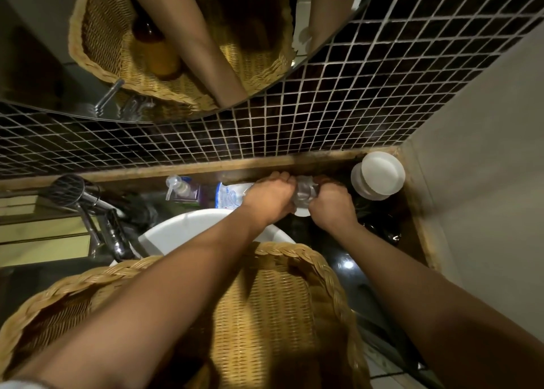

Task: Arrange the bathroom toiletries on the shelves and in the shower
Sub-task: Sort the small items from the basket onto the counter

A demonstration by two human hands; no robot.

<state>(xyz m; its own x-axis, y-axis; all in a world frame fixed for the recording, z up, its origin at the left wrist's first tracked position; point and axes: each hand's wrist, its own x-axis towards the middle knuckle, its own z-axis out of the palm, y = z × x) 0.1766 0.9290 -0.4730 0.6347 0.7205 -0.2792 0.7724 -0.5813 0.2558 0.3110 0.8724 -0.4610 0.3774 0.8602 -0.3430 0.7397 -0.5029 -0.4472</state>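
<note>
Both my hands meet at the back of a dark counter, under the black mosaic wall. My left hand (269, 196) and my right hand (331, 204) are closed around a small clear plastic container (306, 193) with a white cap or base at its near end. A blue-and-white pouch (231, 197) lies just left of my left hand. Next to the pouch stands a pump bottle (181, 187) with a purple label. A large woven wicker basket (279, 300) sits under my forearms; what lies inside it is hidden.
White round lidded jars (379, 175) stand in the back right corner. A white basin (188, 229) and a chrome tap (109, 227) are at the left, with a black hairdryer (66, 190) behind. A mirror (38, 50) above reflects the basket and an amber bottle.
</note>
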